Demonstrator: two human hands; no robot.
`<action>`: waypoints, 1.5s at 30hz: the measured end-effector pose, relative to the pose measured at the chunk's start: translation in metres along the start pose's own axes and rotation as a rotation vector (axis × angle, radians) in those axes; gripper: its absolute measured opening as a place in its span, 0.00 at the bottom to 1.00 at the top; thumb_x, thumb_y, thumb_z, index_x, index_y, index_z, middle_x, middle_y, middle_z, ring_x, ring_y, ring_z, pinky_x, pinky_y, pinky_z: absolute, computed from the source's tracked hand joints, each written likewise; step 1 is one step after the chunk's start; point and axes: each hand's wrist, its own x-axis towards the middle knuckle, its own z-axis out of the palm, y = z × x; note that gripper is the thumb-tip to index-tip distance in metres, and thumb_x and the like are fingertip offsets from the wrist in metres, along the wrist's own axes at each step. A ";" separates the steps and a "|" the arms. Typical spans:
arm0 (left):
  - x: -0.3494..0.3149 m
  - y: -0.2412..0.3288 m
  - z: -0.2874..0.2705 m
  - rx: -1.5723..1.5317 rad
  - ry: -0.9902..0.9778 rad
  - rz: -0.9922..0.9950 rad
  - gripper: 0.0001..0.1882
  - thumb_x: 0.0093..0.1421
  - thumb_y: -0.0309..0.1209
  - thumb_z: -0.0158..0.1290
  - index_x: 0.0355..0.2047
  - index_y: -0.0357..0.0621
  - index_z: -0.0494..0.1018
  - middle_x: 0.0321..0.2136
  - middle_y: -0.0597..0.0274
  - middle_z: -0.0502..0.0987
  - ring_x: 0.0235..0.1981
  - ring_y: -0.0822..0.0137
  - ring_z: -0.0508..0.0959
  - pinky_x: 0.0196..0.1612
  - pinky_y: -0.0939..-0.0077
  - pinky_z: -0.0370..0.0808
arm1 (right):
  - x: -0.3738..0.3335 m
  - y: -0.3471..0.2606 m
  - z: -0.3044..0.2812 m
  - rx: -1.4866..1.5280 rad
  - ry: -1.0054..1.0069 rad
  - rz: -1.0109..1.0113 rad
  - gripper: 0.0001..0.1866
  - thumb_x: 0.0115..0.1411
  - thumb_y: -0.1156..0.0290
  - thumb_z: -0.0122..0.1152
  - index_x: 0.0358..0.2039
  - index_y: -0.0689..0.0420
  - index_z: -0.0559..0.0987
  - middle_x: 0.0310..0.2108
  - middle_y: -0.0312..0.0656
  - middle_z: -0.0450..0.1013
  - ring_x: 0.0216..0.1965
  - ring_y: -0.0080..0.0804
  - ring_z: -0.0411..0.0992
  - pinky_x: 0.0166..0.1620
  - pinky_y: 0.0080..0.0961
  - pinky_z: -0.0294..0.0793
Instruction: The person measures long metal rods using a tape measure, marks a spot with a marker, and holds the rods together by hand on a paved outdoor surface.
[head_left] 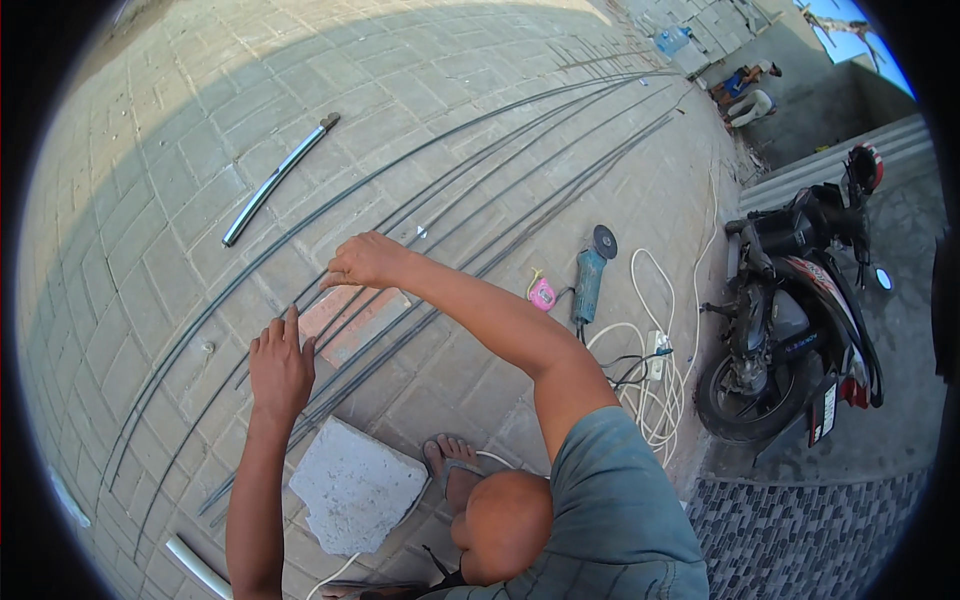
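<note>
Several long thin steel rods (470, 165) lie side by side on the paving, bending across the view. My right hand (370, 260) is closed, its thumb and fingers pinched down on one steel rod. Lower and to the left, my left hand (281, 362) rests palm down over the rods with its fingers stretched out and the thumb apart. Under the rods between my hands is a flat reddish slab (350, 325). A rough grey concrete block (358, 487) lies close to my feet, just right of my left forearm.
To the right lie an angle grinder (590, 285), a pink tape measure (541, 293) and a coiled white extension cord (655, 400) with a socket strip. A shiny metal tube (280, 182) lies beyond the rods. A motorbike (800, 300) stands far right; two people (748, 95) are behind.
</note>
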 end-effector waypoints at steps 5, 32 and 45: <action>-0.006 0.011 0.031 -0.186 -0.201 -0.282 0.16 0.74 0.42 0.51 0.35 0.42 0.74 0.26 0.45 0.82 0.28 0.40 0.82 0.31 0.47 0.76 | -0.033 0.003 -0.032 -0.123 -0.204 -0.078 0.36 0.62 0.30 0.61 0.24 0.56 0.83 0.25 0.47 0.79 0.33 0.52 0.80 0.38 0.46 0.78; -0.035 -0.069 0.026 -0.664 -0.155 -0.452 0.15 0.67 0.35 0.60 0.48 0.39 0.83 0.43 0.50 0.85 0.40 0.55 0.83 0.45 0.62 0.78 | -0.076 0.065 0.000 -0.089 -0.060 0.216 0.11 0.65 0.64 0.62 0.44 0.53 0.83 0.44 0.46 0.78 0.49 0.51 0.76 0.51 0.47 0.76; -0.202 -0.199 -0.003 -0.014 0.057 -0.641 0.14 0.62 0.34 0.63 0.47 0.47 0.84 0.49 0.59 0.82 0.56 0.54 0.77 0.61 0.59 0.74 | -0.084 0.083 0.020 -0.215 -0.121 0.188 0.10 0.63 0.64 0.65 0.41 0.54 0.85 0.41 0.48 0.79 0.47 0.53 0.77 0.50 0.48 0.76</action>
